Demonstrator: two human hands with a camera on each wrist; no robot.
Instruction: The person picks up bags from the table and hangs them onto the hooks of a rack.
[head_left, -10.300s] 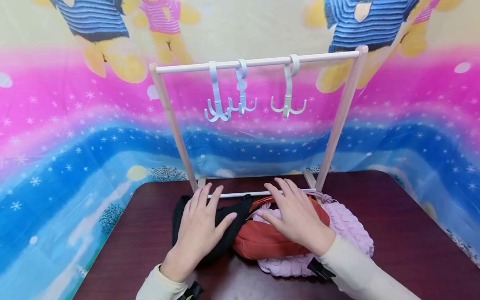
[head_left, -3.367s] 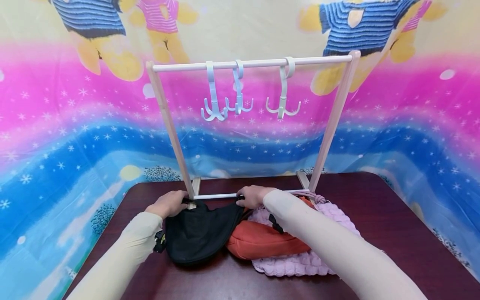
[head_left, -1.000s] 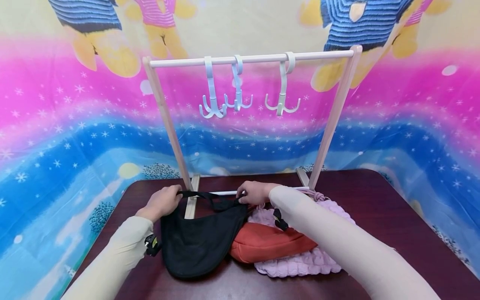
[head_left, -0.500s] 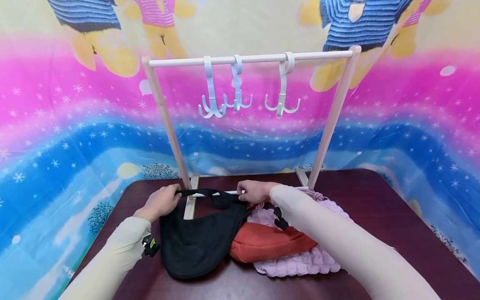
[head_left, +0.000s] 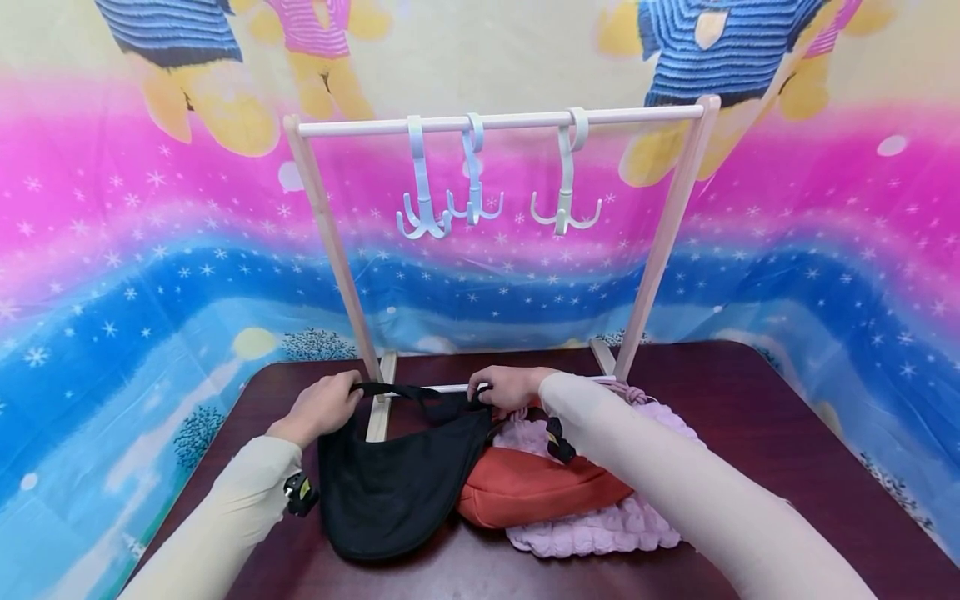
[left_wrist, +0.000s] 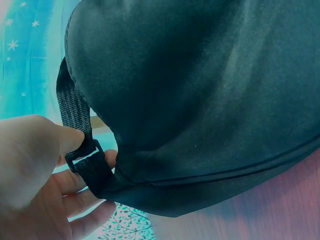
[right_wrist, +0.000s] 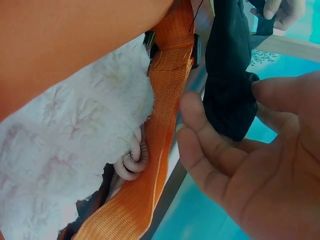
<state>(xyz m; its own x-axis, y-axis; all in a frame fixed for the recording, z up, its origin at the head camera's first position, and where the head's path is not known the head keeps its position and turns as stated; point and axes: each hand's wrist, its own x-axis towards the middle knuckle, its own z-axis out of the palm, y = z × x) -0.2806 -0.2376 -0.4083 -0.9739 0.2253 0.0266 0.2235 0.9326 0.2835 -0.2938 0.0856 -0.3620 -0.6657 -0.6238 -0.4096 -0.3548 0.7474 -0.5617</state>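
A black cloth shoulder bag (head_left: 397,492) lies flat at the left of the table, its curved bottom facing me. My left hand (head_left: 322,408) pinches its strap at the upper left corner. In the left wrist view, thumb and fingers hold the webbing strap (left_wrist: 75,102) beside a black slider buckle (left_wrist: 70,164). At the upper right corner, my right hand (head_left: 513,387) holds the other strap end; the right wrist view has its thumb and fingers round the black fabric (right_wrist: 227,95). Between the hands the strap runs slightly slack.
A rust-orange bag (head_left: 540,487) lies right of the black one, over a puffy pink bag (head_left: 600,533). Behind stands a wooden rack (head_left: 517,122) with two blue hooks (head_left: 422,179) and a pale green hook (head_left: 566,179). Patterned cloth hangs behind the table (head_left: 757,450).
Earlier both hands were spread over the bunched bags. Now they hold the black bag's strap ends, and the bag lies spread out, farther left and nearer me. The strap has dipped slightly in the last half second.
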